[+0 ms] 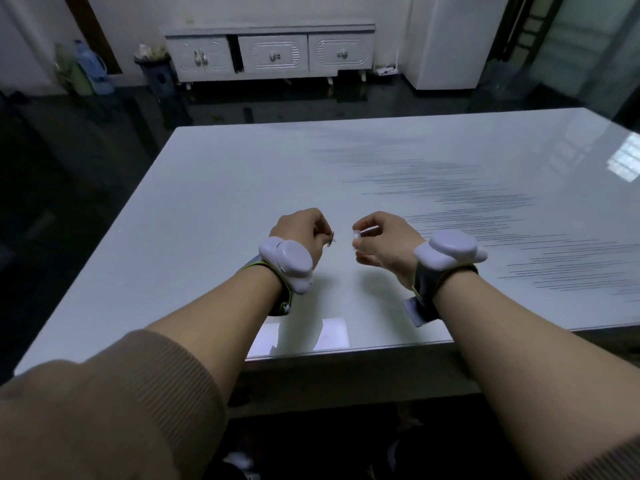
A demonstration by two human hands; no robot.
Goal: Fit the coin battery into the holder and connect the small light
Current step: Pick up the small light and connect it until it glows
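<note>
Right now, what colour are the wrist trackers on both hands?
Pale lavender-white, on dark straps: left wrist tracker, right wrist tracker. Head view.

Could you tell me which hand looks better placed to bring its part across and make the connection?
Probably the left hand: its thin metallic piece already points toward the small clear part pinched by the right hand.

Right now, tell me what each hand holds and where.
Left hand pinches a thin metal piece; right hand pinches a small clear part by its end.

head view: worn on the person's head | faces forward and down over the white table (214, 202) | close above both forearms, hands near mid-frame | far cabinet (270, 51) in view | single view, nothing shared
</note>
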